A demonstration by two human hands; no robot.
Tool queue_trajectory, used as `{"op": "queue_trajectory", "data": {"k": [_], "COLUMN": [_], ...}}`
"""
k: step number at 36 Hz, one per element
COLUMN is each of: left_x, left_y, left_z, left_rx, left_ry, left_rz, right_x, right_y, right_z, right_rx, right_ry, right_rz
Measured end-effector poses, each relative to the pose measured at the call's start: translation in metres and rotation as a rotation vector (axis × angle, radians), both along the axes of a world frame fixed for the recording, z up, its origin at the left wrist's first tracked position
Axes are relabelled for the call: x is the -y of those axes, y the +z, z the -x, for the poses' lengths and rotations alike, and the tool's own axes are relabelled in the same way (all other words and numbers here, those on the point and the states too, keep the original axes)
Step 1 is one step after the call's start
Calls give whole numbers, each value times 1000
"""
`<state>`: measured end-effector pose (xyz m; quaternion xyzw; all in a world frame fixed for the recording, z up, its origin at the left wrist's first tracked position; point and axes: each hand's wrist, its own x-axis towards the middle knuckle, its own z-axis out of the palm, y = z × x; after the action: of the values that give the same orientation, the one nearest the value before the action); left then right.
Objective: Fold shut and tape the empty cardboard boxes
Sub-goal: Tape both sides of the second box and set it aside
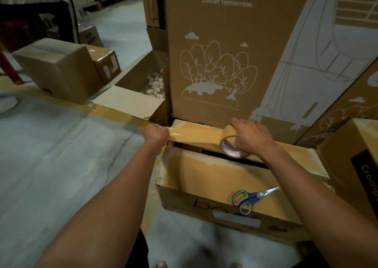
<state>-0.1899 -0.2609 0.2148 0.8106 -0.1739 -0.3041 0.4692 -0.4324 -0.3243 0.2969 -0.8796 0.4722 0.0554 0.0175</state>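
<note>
At frame centre, the left hand (156,133) pinches the tape's (196,133) free end; the right hand (250,137) grips the roll (233,147). Over the box's (204,177) still-gaping flaps, slack tape could wrinkle or stick crooked.

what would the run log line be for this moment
step: taping box | left hand: pinches tape end | right hand: holds tape roll | flaps: gap open | scissors: lying on near flap

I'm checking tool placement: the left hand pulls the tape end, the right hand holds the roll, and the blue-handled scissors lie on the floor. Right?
Not quite: in the head view the blue-handled scissors lie on the brown cardboard box's front flap, not the floor.
</note>
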Motion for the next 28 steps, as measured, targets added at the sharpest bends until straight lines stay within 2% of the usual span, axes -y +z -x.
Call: {"op": "queue_trajectory", "data": {"k": [4,8,16,28], "left_x": [-4,-9,-15,-12], "left_y": [-5,-13,-23,-40], "left_z": [1,0,-4,-1], "left_rx": [35,88,119,160], "left_ry": [-20,-39,-3,-42], "left_rz": [-38,-66,-92,-178], "right_x": [-6,-8,-18,-11], "right_y": [-39,-58,-65,-71], "right_z": [5,6,-11,-28], "right_rx": [-41,-60,-123,-164], "right_ry": [-15,-17,57,68], "right_rz": [-74,37,182,171]}}
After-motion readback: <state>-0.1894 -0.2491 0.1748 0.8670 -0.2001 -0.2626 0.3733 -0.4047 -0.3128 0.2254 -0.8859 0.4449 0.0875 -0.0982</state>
